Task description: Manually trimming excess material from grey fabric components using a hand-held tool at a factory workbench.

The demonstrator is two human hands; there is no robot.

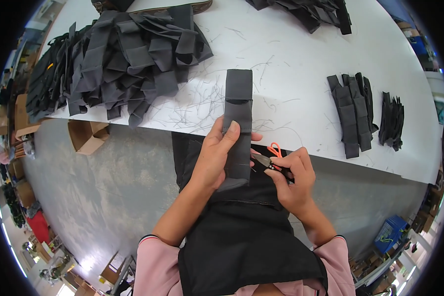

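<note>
Cardboard box: open-topped (86,140), on the floor, far left below the counter edge.
Large pile: dark gray fabric strips (128,54), heaped on the white counter (296,69), some ends past its front edge.
Loose threads: thin dark clippings (195,108), scattered between that pile and the worked strip.
Left hand (217,150): pinching the worked strip, thumb flat on the front face, fingers behind, fingertips showing past its right edge.
Worked strip: dark gray folded fabric (239,111), running lengthwise away from the wearer; upper part over the counter, lower end past the edge, above the black apron (251,246).
Thread snips: dark body, orange loop (275,150), blades pointing left, just beside the strip's right edge; contact unclear.
Right hand (296,172): gripping the snips between thumb and curled fingers.
Far bundle: dark strips (311,14), top of view.
Right bundles: larger one (351,116), smaller one (392,121) just beside it, both on the counter.
</note>
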